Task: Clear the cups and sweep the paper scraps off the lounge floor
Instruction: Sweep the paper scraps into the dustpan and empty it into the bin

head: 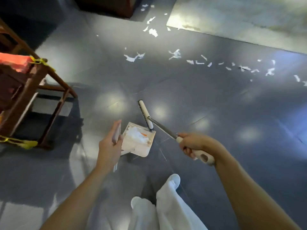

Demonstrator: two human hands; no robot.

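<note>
**While paper scraps (pixel 132 58) dot the floor (pixel 216 105), we hold broom (pixel 144 112) and dustpan (pixel 141 146)**

Though most of the torn white scraps lie well beyond it, the dustpan rests on the grey tiles just ahead of us, and a heap of white paper (pixel 135 134) lies inside it. Our left grip (pixel 110 143) pinches the pan's upright handle (pixel 117 131) between thumb and fingers. Our right grip (pixel 191 144) is curled tight round the broom's pale handle end. From there the metal shaft (pixel 162 128) runs forward and down to the cream head. That head sits low at the floor with its dark bristles turned to the left, and its near end touches the far edge of the dustpan.

Farther out, the scraps run in a loose line across the tiles towards the right. Another cluster (pixel 152 31) lies near a dark piece of furniture (pixel 106 5) at the top. A pale slab (pixel 240 14) covers the floor at upper right. To our left stands a wooden frame (pixel 31 90) with yellow ties (pixel 41 61) and an orange-red cushion (pixel 11 61). Our white trouser legs (pixel 172 205) show below.
</note>
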